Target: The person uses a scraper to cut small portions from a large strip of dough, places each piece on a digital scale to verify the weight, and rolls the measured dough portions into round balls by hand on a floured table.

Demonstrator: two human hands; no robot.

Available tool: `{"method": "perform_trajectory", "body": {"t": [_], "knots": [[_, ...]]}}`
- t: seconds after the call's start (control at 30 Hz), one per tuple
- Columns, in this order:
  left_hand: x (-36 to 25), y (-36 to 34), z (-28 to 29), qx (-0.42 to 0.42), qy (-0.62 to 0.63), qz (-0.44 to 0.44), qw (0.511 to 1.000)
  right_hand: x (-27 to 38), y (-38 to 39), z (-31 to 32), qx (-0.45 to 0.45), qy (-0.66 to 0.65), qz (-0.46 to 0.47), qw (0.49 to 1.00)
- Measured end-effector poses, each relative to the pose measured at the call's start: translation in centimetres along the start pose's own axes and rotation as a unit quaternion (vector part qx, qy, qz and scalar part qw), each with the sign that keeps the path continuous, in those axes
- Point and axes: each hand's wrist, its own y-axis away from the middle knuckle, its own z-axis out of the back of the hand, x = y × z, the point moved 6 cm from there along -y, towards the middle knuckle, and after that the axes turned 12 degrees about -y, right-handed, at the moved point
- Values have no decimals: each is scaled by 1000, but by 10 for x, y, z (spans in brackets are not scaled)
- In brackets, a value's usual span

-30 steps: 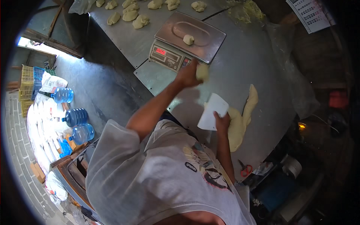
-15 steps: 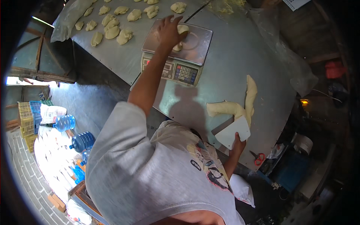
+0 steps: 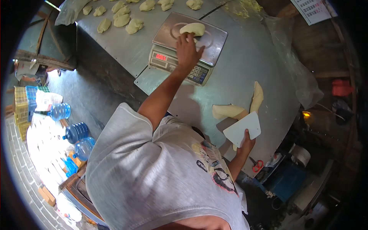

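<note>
My left hand (image 3: 188, 51) reaches over the steel pan of a digital scale (image 3: 219, 43), thumb apart and fingers stretched out, fingertips at the near edge of a dough piece (image 3: 193, 28). A smaller bit of dough lies partly hidden beside those fingers. My right hand (image 3: 246, 143) grips a white dough scraper (image 3: 243, 127) at its near edge, with the blade over the near end of the dough. Two long strips show past the scraper: one dough strip (image 3: 227, 111) to its left, another dough strip (image 3: 257, 96) beyond it.
Several dough lumps (image 3: 134, 26) lie on the metal table (image 3: 153, 86) at the far left. Red-handled scissors (image 3: 257, 166) rest by the right table edge. Clear plastic sheeting (image 3: 295, 73) drapes along the far right side. Blue water jugs (image 3: 76, 132) stand on the left.
My left hand has drawn back toward me across the scale, uncovering more of the dough piece. My right hand still holds the scraper, now slightly farther right in view. The view has shifted a little.
</note>
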Motion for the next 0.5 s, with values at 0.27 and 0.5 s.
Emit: {"method": "perform_trajectory", "body": {"t": [0.27,0.5], "knots": [[-58,186,-44,386,161,-177,891,-24,13,24,8,4,-19,1000],[-53,182,-38,353,171,-128,911,-24,19,31,9,-26,-20,999]]}}
